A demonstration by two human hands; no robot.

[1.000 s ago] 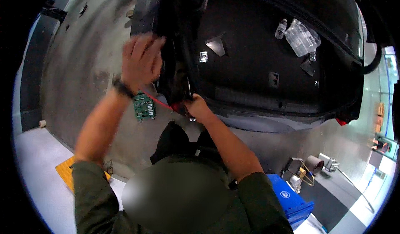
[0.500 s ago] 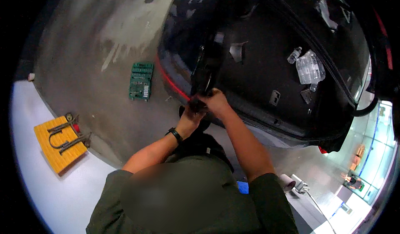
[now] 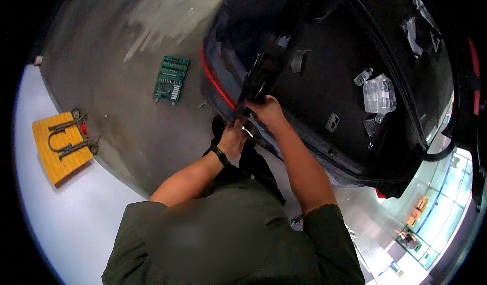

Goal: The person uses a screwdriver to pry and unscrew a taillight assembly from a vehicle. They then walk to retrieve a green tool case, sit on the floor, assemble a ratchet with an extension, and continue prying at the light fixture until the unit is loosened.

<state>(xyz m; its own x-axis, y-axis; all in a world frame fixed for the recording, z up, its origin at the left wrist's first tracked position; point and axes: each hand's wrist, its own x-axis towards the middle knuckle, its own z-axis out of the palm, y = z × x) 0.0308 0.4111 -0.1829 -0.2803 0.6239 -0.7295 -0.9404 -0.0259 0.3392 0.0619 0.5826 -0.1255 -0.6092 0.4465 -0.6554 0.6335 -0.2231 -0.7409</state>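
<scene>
Both my hands meet at the rear corner of a dark car (image 3: 223, 46), by its lit red light strip (image 3: 216, 82). My left hand (image 3: 232, 139), with a dark band on the wrist, is closed, and a short shiny metal piece (image 3: 247, 131) sticks out beside its fingers. Just above and to the right, my right hand (image 3: 269, 111) is bent around the lower end of a long black part (image 3: 259, 77) at the edge of the open boot. The fingertips of both hands are partly hidden in shadow.
Inside the boot (image 3: 324, 87) lie a water bottle (image 3: 363, 76), a wrapped bottle pack (image 3: 379, 95) and a metal plate (image 3: 332, 122). An open green socket set (image 3: 171, 79) is on the floor to the left. A yellow wheeled board (image 3: 61, 148) stands further left.
The view has shifted, so the floor items sit higher and the boot sits lower right. My hands stay together at the car's corner, and the shiny metal piece now shows by my left hand.
</scene>
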